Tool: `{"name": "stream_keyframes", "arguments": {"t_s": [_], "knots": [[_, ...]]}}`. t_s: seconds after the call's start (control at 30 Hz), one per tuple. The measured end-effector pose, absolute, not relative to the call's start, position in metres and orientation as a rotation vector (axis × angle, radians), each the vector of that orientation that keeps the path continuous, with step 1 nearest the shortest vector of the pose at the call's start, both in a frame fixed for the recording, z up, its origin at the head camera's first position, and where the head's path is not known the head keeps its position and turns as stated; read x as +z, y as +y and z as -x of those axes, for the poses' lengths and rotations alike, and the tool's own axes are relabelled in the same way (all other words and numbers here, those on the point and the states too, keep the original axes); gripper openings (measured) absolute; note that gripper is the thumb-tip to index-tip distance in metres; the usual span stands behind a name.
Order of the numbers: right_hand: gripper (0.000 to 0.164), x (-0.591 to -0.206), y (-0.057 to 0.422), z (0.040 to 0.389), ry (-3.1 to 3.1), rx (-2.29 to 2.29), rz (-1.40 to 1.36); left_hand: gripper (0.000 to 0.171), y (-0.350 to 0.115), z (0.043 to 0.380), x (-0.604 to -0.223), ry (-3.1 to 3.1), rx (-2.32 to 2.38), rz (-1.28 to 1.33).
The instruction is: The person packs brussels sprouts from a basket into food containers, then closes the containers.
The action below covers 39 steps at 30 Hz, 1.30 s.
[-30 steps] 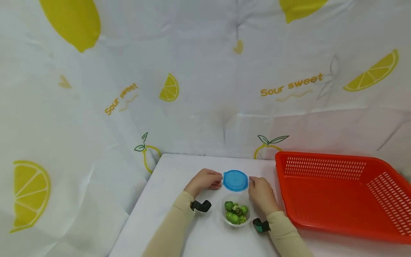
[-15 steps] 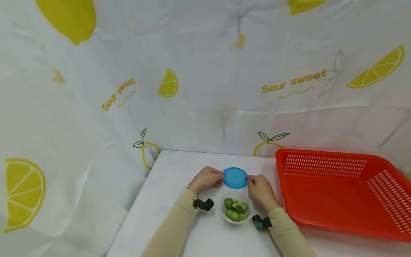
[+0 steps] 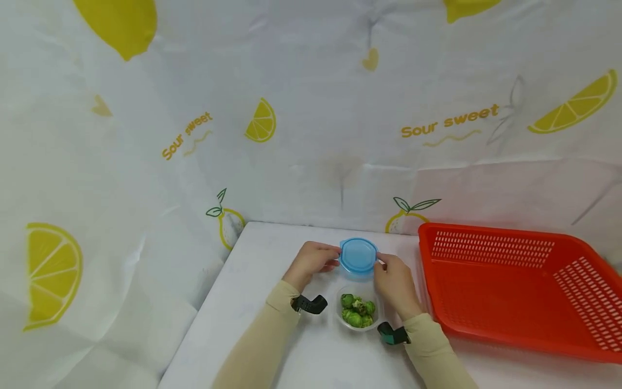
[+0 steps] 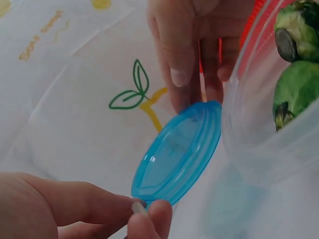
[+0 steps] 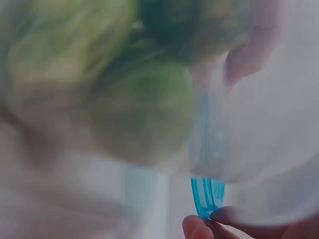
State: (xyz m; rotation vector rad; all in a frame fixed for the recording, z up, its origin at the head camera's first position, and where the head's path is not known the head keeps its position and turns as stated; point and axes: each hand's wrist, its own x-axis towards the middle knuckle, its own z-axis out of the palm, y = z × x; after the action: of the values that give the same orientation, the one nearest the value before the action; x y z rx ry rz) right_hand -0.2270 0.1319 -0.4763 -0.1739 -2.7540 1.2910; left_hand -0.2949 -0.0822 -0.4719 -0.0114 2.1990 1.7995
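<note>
A round blue plastic lid (image 3: 358, 255) is held up off the table, tilted, between two hands. Its left edge is pinched by my left hand (image 3: 313, 259); the left wrist view shows thumb and finger on the lid's rim (image 4: 177, 154). My right hand (image 3: 394, 281) pinches the opposite edge, seen low in the right wrist view, where the lid (image 5: 207, 196) is mostly behind the bowl. Just in front of the lid, between my forearms, stands a clear plastic bowl (image 3: 357, 328). Several green Brussels sprouts (image 3: 355, 319) lie in it.
A large red plastic basket (image 3: 491, 286) stands right of my right hand, close to that forearm. Behind the white table (image 3: 252, 259) hangs a lemon-print cloth (image 3: 311, 178), which also runs along the left side. Each wrist wears a black strap-on camera (image 3: 311, 304).
Both hands have closed in on the lid's edges and taken hold of it. The lid has risen off the table and tilted. The bowl stays in place; the head view shifts slightly.
</note>
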Motion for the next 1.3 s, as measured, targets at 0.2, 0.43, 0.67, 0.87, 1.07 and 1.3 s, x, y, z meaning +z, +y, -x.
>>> {"name": "stream_keyframes", "arguments": {"t_s": [0.2, 0.43, 0.67, 0.87, 1.07, 1.3], "knots": [[0.040, -0.444, 0.134, 0.199, -2.606, 1.327, 0.118, 0.016, -0.087, 0.275, -0.452, 2.188, 1.938, -0.020], [0.030, -0.428, 0.145, 0.180, -2.471, 1.483, 0.025, 0.014, -0.095, 0.256, -0.438, 2.153, 2.013, -0.124], [0.034, -0.434, 0.155, 0.165, -2.477, 1.600, -0.038, 0.027, -0.105, 0.233, -0.438, 2.128, 1.990, -0.216], [0.020, -0.443, 0.159, 0.154, -2.529, 1.552, -0.088, 0.029, -0.112, 0.221, -0.441, 2.107, 1.927, -0.282], [0.020, -0.446, 0.158, 0.149, -2.552, 1.410, -0.179, 0.029, -0.117, 0.219, -0.440, 2.121, 1.889, -0.313], [0.022, -0.444, 0.157, 0.147, -2.615, 1.289, -0.197, 0.027, -0.116, 0.219, -0.441, 2.126, 1.842, -0.274]]}}
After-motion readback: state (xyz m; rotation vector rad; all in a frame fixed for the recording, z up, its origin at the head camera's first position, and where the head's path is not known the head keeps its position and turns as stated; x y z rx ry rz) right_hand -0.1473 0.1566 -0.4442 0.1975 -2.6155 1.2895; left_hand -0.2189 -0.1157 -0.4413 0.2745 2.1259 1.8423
